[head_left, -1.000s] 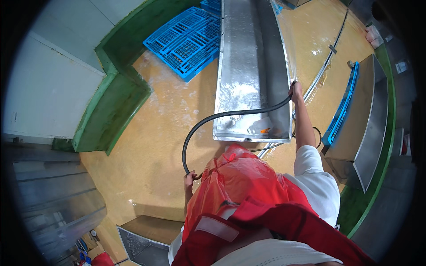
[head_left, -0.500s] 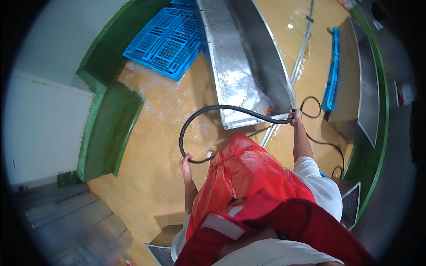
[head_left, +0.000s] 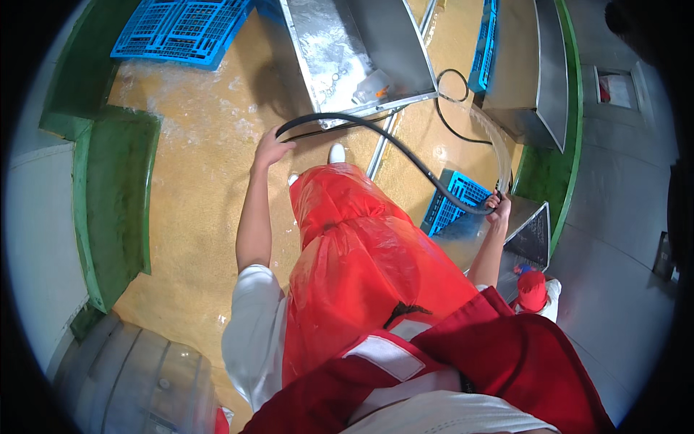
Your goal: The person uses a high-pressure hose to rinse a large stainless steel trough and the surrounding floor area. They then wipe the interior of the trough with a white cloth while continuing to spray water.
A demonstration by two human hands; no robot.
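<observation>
A black hose (head_left: 406, 148) arches in front of me from one hand to the other. My right hand (head_left: 497, 207), out to the right, is closed round it near its end. From there a stream of water (head_left: 499, 148) shoots away over the floor. My left hand (head_left: 272, 150) grips the hose farther along, ahead and to the left, with the arm stretched out. The rest of the hose runs behind the arch, past the end of a long metal trough (head_left: 426, 98). A small orange thing lies in the trough. My red apron (head_left: 354, 239) hangs between my arms.
Blue plastic pallets (head_left: 181, 32) lie at the far left, and a blue crate-like grid (head_left: 463, 195) stands beside my right hand. A green ledge (head_left: 112, 210) borders the wet yellow floor (head_left: 195, 195). A grey ribbed tub (head_left: 137, 383) is near left; another person (head_left: 533, 293) is at right.
My view has turned and shifted. My left hand has reached forward with the hose, and my right hand has come back to the right. The water stream now points away to the right side.
</observation>
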